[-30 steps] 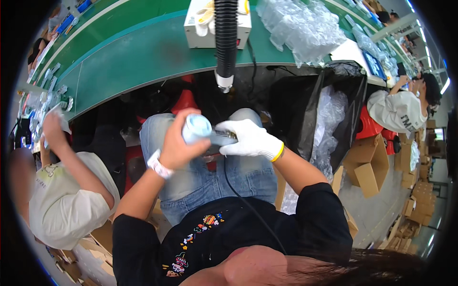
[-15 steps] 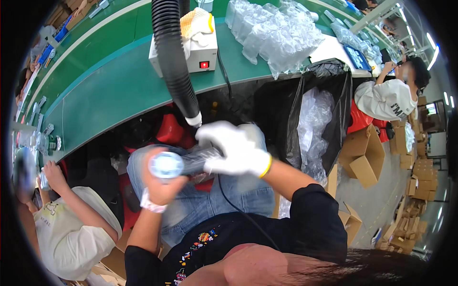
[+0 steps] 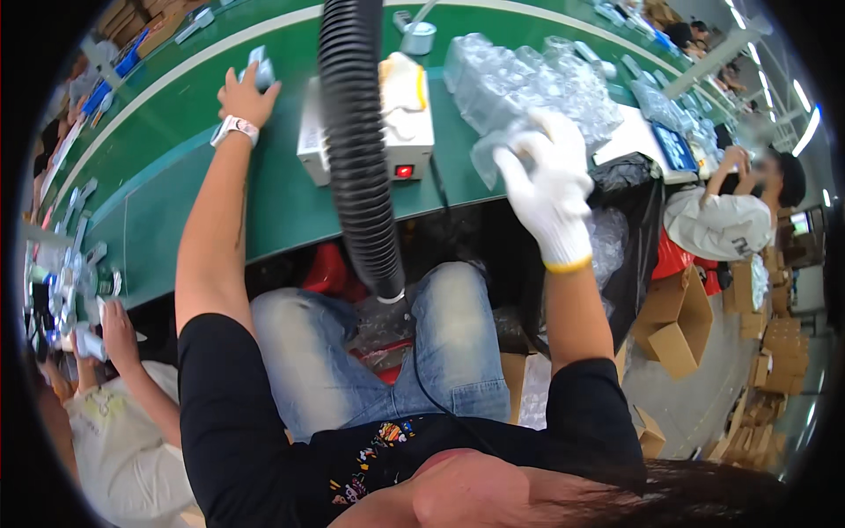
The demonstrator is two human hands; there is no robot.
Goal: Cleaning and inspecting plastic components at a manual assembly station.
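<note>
My bare left hand [image 3: 247, 99], with a white band at the wrist, reaches over the green bench. Its fingers are spread around a small pale blue plastic part [image 3: 262, 70] lying there; thumb and fingers stand apart. My right hand [image 3: 553, 180] wears a white knit glove with a yellow cuff. It is at the near edge of a heap of clear plastic bags [image 3: 506, 84], fingers curled, a loose bag [image 3: 489, 161] between thumb and fingers. Part of its grip is hidden by the glove.
A black corrugated hose [image 3: 352, 132] hangs before a white box [image 3: 315, 141] with a lit red switch and a glove on top. Another pale blue part [image 3: 419, 38] lies behind. A black bin bag [image 3: 638, 198] hangs right. Co-workers sit on both sides; cartons [image 3: 673, 321] stand right.
My hands have parted from above my lap. The left went forward to the bench with the pale blue part and spread its fingers; the right moved right and forward to the plastic bags.
</note>
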